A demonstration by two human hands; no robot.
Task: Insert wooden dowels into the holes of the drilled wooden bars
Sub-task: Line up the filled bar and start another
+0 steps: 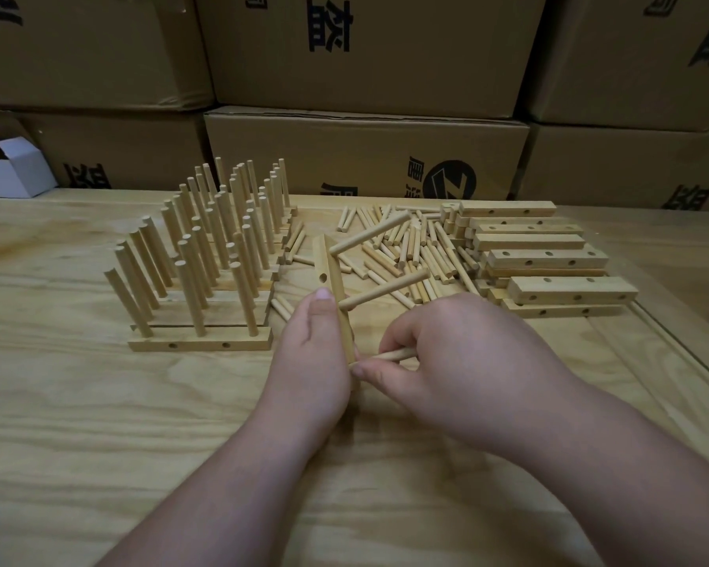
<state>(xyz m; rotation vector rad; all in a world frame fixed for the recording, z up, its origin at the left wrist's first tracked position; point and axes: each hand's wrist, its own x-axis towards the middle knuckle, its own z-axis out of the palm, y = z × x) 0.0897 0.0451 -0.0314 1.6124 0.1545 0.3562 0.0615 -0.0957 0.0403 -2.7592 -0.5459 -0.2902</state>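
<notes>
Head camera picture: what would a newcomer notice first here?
In the centre, the left hand holds a drilled bar with two dowels already in, while the right hand pinches a third dowel at its near end. Finished bars bristling with dowels stand at left.

light: dim, warm, even | shadows: soft | edges: wide-angle bowing | focus: slightly soft, perhaps motion blur

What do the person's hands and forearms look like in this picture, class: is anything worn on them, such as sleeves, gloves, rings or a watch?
Both are bare. The left hand and right hand have no gloves, and no rings show on the visible fingers. Both forearms are uncovered down to the picture's lower edge, with no sleeve, watch or bracelet in view. The fingernails that show are short and unpainted.
</notes>
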